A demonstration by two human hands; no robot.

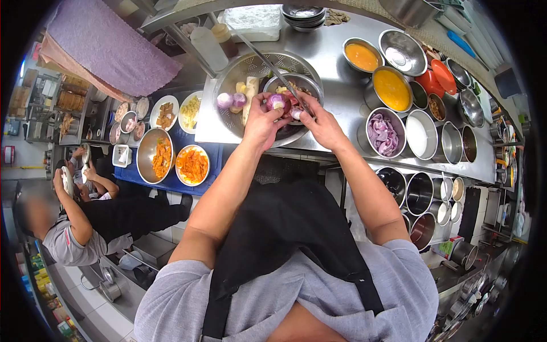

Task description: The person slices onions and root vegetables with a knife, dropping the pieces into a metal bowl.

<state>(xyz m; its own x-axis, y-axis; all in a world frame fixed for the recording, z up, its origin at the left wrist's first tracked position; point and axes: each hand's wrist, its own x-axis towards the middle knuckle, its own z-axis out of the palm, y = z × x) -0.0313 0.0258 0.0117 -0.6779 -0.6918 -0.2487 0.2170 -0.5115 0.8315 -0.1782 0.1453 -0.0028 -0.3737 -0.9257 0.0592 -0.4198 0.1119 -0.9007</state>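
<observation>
My left hand (265, 124) is closed round a red onion (277, 102), partly peeled, above a perforated metal colander (228, 71). In my right hand (325, 126) is a long knife (259, 54), its blade slanting up to the left across the colander; its handle is mostly hidden by my fingers. The right fingertips are close to the onion. Inside the colander, a smaller metal bowl (307, 82) contains scraps that look like onion skins. To its left are two purple-and-white onions (225, 101) and a long pale root vegetable (250, 94).
A white cutting board (206, 128) lies under the colander. On the right stand bowls of sliced red onion (387, 134), yellow liquid (393, 90) and white contents (421, 135). Orange food fills bowls (192, 165) at left. Another person (85, 228) holds a plate farther left.
</observation>
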